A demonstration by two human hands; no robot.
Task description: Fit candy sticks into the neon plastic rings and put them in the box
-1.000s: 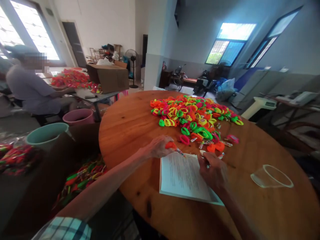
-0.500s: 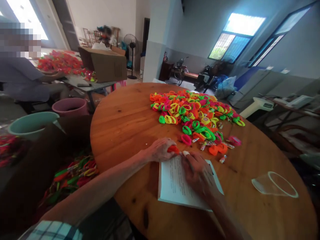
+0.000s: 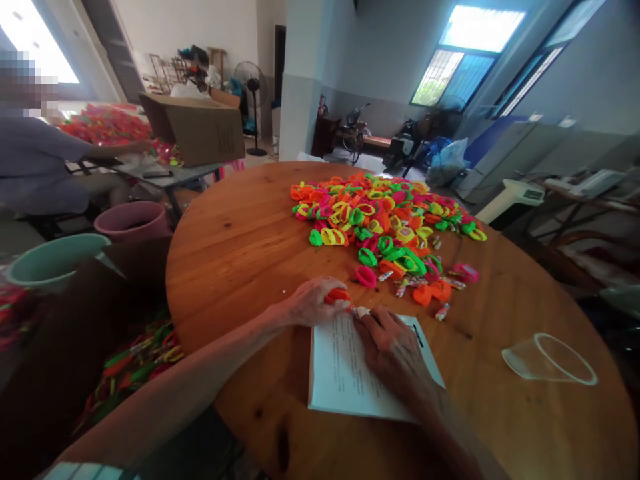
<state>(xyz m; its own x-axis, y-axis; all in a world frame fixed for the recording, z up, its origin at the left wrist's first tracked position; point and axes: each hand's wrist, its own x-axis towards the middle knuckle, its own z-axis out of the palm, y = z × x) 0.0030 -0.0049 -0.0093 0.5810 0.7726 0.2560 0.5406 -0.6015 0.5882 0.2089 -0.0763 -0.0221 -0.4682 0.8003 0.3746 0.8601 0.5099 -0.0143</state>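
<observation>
1. The left hand (image 3: 314, 301) has a bent orange band (image 3: 338, 295) pinched between thumb and fingers, just above the top edge of a printed paper stack (image 3: 333, 390) on the round wooden desk (image 3: 220, 257).
2. The right hand (image 3: 393, 340) lies over the paper, its fingers drawn in toward the band's near end. There's a white patch (image 3: 362, 311) at its fingertips; from where I stand I can't tell whether that is a wrapping or something gripped, nor whether this grip is closed on anything.
3. To do this well, I'd keep the left grip firm but not crushing, so the band's end stays exposed and doesn't twist.
4. I'd let the right wrist rest on the paper for steadiness and work close to the end with small fingertip movements. Bracing the stack would help, as it could slide.
5. A second ago the hands were apart, with a patterned strip showing out of the left grip; now they meet and the strip is hidden.
6. Since half a second ago the hands have hardly changed. The heap of coloured bands (image 3: 373, 217) and the clear cup (image 3: 530, 357) lie as they did on the desk.
</observation>
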